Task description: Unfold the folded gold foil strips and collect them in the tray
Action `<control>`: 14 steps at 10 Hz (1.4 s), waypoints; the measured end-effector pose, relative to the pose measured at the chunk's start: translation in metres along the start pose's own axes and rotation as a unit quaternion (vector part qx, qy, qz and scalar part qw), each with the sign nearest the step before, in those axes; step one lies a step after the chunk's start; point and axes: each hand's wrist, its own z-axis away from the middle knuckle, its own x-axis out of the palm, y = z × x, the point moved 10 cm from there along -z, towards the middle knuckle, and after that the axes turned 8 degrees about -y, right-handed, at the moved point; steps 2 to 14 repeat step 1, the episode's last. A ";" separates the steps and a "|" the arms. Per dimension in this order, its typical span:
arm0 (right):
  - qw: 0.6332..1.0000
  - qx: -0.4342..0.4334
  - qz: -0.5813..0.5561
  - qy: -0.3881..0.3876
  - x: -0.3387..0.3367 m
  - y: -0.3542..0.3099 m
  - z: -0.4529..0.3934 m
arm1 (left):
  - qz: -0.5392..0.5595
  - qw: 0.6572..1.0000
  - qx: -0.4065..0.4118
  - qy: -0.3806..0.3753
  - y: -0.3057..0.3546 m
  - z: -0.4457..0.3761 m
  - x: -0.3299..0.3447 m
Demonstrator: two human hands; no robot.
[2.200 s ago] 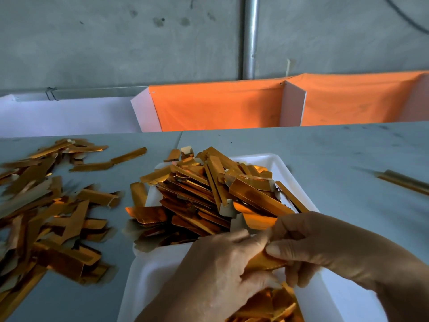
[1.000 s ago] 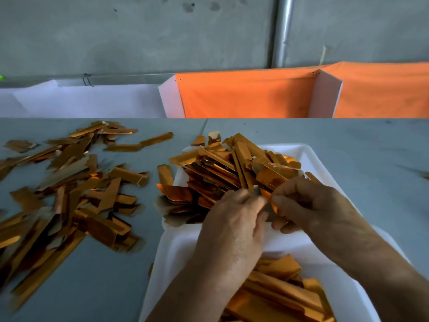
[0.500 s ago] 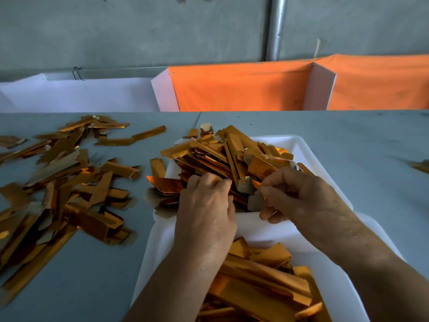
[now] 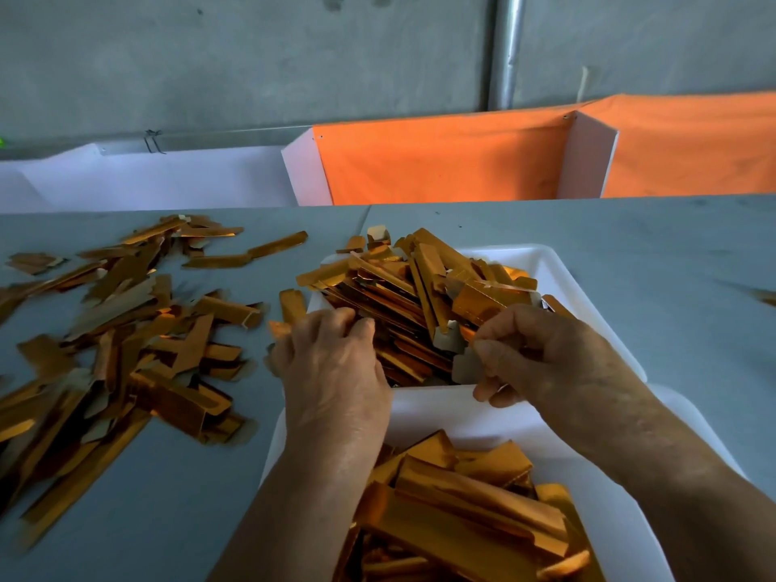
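grey surface (image 4: 630,266); both hands, left (image 4: 336,371) and right (image 4: 546,359), pinch strips in the overfull far tray (image 4: 558,262); tugging may spill them.

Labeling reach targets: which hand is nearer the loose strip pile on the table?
Left. The left hand is at the far tray's left edge, beside the loose strip pile; the right hand is across the tray.

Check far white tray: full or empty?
Full. The far tray is heaped with gold foil strips, some overhanging its left rim.
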 end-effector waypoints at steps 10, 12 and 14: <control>1.000 0.011 -0.018 0.018 -0.004 -0.001 0.004 | 0.043 0.999 -0.008 0.021 -0.006 0.002 -0.008; 1.000 0.011 -0.018 0.018 -0.004 -0.001 0.004 | 0.043 0.999 -0.008 0.021 -0.006 0.002 -0.008; 1.000 0.011 -0.018 0.018 -0.004 -0.001 0.004 | 0.043 0.999 -0.008 0.021 -0.006 0.002 -0.008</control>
